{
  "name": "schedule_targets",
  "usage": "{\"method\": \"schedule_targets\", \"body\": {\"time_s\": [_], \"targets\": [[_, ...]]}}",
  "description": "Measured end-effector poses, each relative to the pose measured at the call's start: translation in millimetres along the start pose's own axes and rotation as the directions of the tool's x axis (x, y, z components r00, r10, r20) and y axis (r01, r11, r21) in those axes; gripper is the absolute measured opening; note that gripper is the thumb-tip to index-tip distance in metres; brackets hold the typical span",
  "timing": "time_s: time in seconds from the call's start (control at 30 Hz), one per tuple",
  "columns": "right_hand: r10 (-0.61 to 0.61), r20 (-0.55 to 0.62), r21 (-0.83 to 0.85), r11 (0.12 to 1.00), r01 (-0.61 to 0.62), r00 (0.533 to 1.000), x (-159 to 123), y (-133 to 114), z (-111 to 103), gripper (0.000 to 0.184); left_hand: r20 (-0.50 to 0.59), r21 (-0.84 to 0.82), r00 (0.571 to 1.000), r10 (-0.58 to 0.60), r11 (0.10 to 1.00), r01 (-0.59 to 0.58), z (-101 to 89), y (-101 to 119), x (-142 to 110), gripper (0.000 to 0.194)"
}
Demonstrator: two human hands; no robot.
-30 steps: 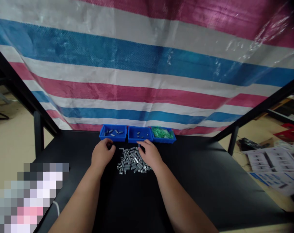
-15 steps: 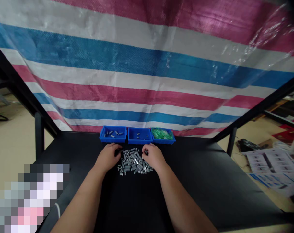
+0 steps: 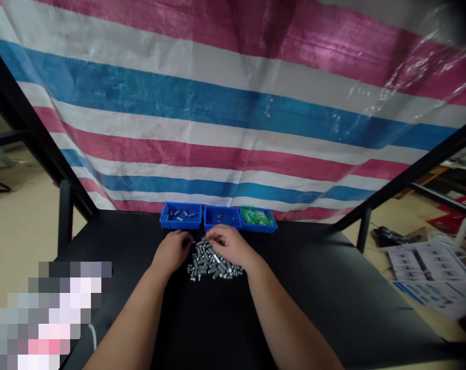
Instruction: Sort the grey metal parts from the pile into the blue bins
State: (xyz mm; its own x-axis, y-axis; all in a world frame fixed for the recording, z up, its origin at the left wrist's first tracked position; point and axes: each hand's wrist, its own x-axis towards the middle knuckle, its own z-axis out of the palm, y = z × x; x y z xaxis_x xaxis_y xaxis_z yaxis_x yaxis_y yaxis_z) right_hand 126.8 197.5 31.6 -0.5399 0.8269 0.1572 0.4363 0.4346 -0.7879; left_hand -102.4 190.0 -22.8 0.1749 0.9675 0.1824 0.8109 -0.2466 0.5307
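A heap of small grey metal cylinders and screw-like pieces [image 3: 209, 264] lies on the black table. My left hand [image 3: 173, 251] rests at the heap's upper left edge, fingers curled towards the thumb; whatever they pinch is too small to make out. Over the upper part of the heap is my right hand [image 3: 230, 245], its fingers bent inwards and pointing left, close to the left hand. Its fingertips are slightly blurred, and any piece between them is not recognisable. The two hands are apart.
Behind the heap stand three blue bins in a row: the left bin [image 3: 181, 225] with several grey cylinders, the middle bin [image 3: 222, 210] with a few small pieces, the right bin [image 3: 261, 227] with green-tinted clear packets. A striped sheet [image 3: 233, 133] hangs behind. Black frame bars flank the table [image 3: 313, 288].
My right hand has moved left from the heap's right edge to above its top, nearer my left hand. The left hand stays about where it was. The camera view has shifted slightly.
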Motion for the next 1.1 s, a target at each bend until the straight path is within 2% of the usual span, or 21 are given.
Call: {"method": "schedule_targets", "body": {"time_s": [0.07,0.1,0.17,0.3,0.37,0.43,0.5,0.6,0.7,0.8,0.87,1.0,1.1], "targets": [[-0.016,-0.130,0.105,0.994,0.029,0.991,4.4,-0.5,3.0,0.034,-0.009,-0.006,1.000,-0.001,1.000,0.001,0.3,-0.8,0.3,0.016],[-0.010,-0.151,0.120,0.992,0.028,0.989,4.0,0.8,3.3,0.037,-0.007,-0.005,1.000,0.000,1.000,0.000,0.2,-1.1,0.6,0.016],[0.004,-0.148,0.069,0.998,0.006,0.989,-2.1,6.7,1.0,0.032,0.003,0.005,1.000,-0.001,1.000,0.001,-0.6,-1.0,1.5,0.016],[0.034,-0.176,-0.141,0.988,-0.060,0.984,-26.7,31.6,-15.2,0.017,0.027,0.023,0.999,-0.032,0.999,0.032,-4.7,1.9,1.3,0.015],[0.074,-0.183,-0.208,0.972,-0.112,0.980,-39.7,47.1,-26.8,0.018,0.033,0.021,0.998,-0.056,0.998,0.056,-7.7,3.8,-0.5,0.015],[0.154,-0.136,-0.206,0.962,-0.180,0.979,-50.9,61.2,-37.7,0.021,0.016,0.007,0.998,-0.057,0.998,0.057,-11.4,4.9,-2.3,0.016],[0.232,-0.037,-0.166,0.958,-0.235,0.972,-59.2,71.7,-45.8,0.024,-0.038,-0.026,0.998,-0.050,0.998,0.049,-16.3,5.3,-2.0,0.016],[0.251,0.048,-0.131,0.961,-0.243,0.967,-65.4,79.0,-50.8,0.027,-0.168,-0.064,0.979,-0.113,0.993,0.103,-26.9,7.0,6.5,0.017],[0.219,0.027,-0.172,0.962,-0.211,0.975,-65.4,79.0,-49.7,0.024,-0.356,-0.004,0.911,-0.210,0.975,0.223,-37.9,12.0,23.0,0.024],[0.181,0.010,-0.218,0.960,-0.175,0.983,-63.5,76.7,-48.0,0.017,-0.490,0.110,0.845,-0.215,0.946,0.305,-42.6,17.2,35.2,0.032],[0.164,-0.007,-0.207,0.965,-0.162,0.986,-63.2,74.7,-48.3,0.015,-0.507,0.147,0.845,-0.174,0.948,0.283,-40.5,18.8,34.8,0.032],[0.178,-0.064,-0.094,0.979,-0.183,0.982,-64.4,69.2,-49.9,0.018,-0.450,0.138,0.883,-0.129,0.968,0.212,-26.1,18.1,16.3,0.024],[0.162,-0.016,-0.035,0.986,-0.163,0.987,-63.7,64.0,-46.7,0.019,-0.457,0.122,0.883,-0.102,0.977,0.177,-13.7,15.5,2.6,0.021]]}}
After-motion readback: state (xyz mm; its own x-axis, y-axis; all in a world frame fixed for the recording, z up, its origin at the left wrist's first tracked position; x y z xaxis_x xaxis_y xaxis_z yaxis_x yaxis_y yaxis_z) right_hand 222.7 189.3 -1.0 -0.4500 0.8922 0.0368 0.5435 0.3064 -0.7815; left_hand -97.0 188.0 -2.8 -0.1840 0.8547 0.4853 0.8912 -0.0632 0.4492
